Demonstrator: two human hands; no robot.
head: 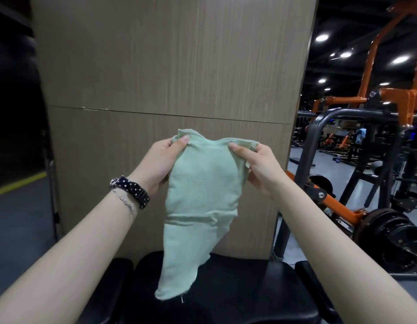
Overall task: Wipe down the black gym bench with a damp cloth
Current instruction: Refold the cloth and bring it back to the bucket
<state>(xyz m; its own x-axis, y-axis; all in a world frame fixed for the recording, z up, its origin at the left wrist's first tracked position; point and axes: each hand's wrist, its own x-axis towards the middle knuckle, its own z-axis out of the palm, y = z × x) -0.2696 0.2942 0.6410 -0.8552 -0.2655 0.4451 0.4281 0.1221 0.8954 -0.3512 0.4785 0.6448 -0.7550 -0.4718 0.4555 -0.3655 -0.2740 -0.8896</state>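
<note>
A pale green cloth [202, 195] hangs in front of me, held up by its top edge. My left hand [159, 162] pinches the upper left corner between thumb and fingers. My right hand [258, 166] pinches the upper right corner the same way. The cloth's lower tip dangles just over the black gym bench [237, 288], whose padded top fills the bottom middle of the view. I cannot tell whether the tip touches the pad.
A tall wood-grain pillar [174, 66] stands right behind the bench. To the right are a dark steel frame [317, 127], orange machine arms [338, 202] and black weight plates [394, 237]. Grey floor with a yellow line [18, 183] lies to the left.
</note>
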